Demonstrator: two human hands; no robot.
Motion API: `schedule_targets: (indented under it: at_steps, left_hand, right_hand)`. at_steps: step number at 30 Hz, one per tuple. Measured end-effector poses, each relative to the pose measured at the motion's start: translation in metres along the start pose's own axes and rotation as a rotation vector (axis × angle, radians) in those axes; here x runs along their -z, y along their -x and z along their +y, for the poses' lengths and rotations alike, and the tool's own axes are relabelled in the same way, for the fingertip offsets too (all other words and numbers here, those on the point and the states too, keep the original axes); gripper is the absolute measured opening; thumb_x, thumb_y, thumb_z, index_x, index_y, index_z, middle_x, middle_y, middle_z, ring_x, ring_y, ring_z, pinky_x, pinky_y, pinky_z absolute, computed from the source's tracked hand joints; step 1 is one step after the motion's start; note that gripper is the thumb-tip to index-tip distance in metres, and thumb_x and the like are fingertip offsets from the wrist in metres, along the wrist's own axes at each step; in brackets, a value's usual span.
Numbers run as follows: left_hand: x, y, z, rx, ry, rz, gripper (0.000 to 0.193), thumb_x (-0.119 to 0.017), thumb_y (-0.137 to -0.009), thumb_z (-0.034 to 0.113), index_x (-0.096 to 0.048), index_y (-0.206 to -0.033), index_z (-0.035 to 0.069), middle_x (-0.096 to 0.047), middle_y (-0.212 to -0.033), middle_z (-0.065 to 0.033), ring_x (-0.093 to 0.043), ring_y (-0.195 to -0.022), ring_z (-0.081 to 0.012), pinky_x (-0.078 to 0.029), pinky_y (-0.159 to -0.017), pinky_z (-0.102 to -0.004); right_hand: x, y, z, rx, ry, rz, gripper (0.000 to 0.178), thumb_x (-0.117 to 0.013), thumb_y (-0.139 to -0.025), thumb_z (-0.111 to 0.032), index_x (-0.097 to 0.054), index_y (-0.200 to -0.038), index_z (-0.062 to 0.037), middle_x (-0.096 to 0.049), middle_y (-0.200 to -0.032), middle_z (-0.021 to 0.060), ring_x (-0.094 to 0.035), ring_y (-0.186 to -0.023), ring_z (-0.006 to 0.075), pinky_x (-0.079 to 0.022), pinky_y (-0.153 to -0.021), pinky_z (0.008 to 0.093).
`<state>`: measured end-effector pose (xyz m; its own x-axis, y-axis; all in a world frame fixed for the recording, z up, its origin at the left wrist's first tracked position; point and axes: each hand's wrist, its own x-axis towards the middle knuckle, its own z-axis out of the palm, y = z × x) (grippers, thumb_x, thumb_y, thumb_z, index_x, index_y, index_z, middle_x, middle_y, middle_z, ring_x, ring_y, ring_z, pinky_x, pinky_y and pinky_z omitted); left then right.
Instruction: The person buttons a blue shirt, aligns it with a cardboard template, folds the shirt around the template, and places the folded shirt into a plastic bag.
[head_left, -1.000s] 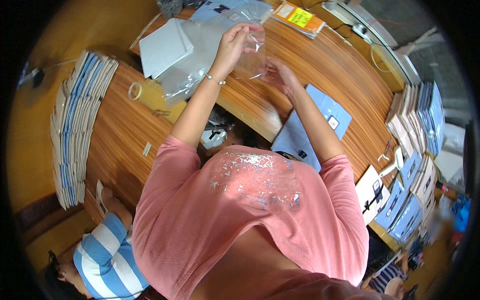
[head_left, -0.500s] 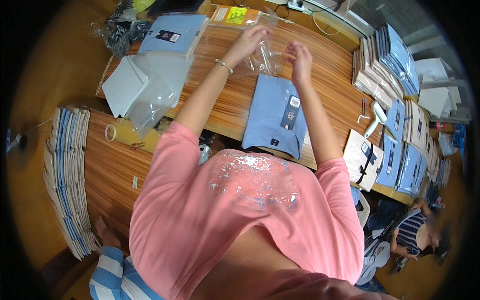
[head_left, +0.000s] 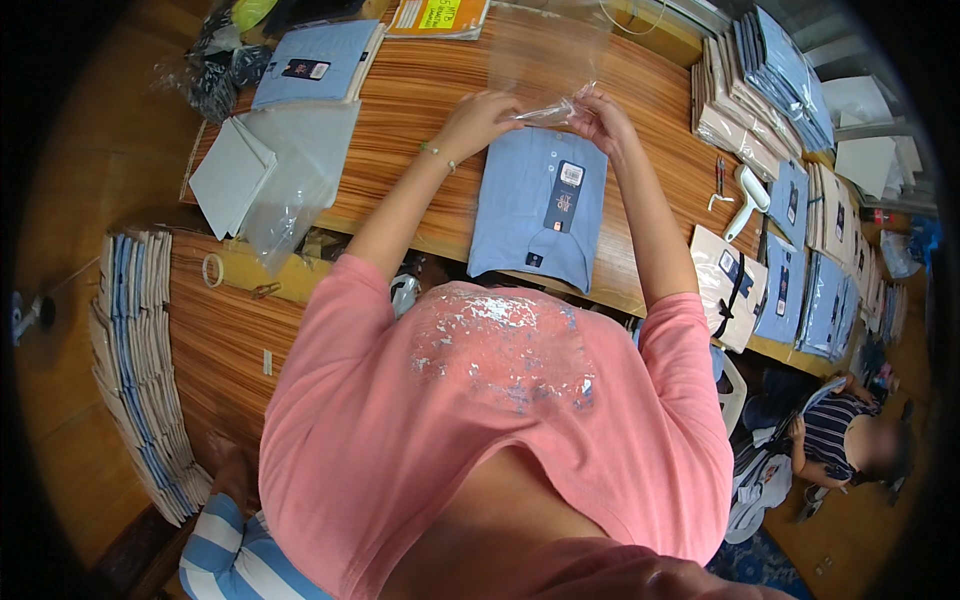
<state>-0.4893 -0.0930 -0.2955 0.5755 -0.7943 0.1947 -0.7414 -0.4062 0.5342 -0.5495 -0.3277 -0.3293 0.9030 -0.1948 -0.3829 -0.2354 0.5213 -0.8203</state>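
I wear this camera on my head, the left one of a side-by-side pair. It looks down over my pink top (head_left: 480, 390), which lies nearest the lens and fills the lower middle, and out across the tabletop (head_left: 400, 130). The tabletop's near edge passes just beyond my chest; its far edge curves close to the view's upper rim. My left hand (head_left: 485, 117) and right hand (head_left: 604, 125) sit farther off, between those edges. The wide fisheye takes in both tabletop ends, bending straight lines toward its dark border.
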Motion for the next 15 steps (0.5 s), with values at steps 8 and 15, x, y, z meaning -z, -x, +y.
schedule_targets:
  at_steps: [8,15]
  left_hand:
    - [0.001,-0.01,-0.011,0.029,0.191,0.307,0.02,-0.055,-0.086,0.021,-0.061,-0.094,0.003,-0.063,-0.083,-0.0115,-0.06,-0.074,-0.0262,-0.045,-0.064,-0.034]
    - [0.048,-0.039,0.014,0.059,-0.007,0.032,0.025,-0.05,-0.088,0.028,-0.059,-0.091,0.004,-0.061,-0.074,-0.0124,-0.059,-0.069,-0.0268,-0.045,-0.063,-0.0352]
  right_hand:
    - [-0.03,0.026,-0.015,0.422,0.634,0.355,0.042,-0.064,-0.082,-0.033,-0.054,-0.111,-0.0036,-0.058,-0.104,0.0121,-0.059,-0.092,0.0217,-0.048,-0.078,0.0339]
    - [-0.021,0.022,-0.027,0.545,0.738,-0.155,0.04,-0.069,-0.079,-0.028,-0.059,-0.109,-0.0043,-0.061,-0.105,0.0087,-0.057,-0.096,0.0187,-0.042,-0.086,0.0306]
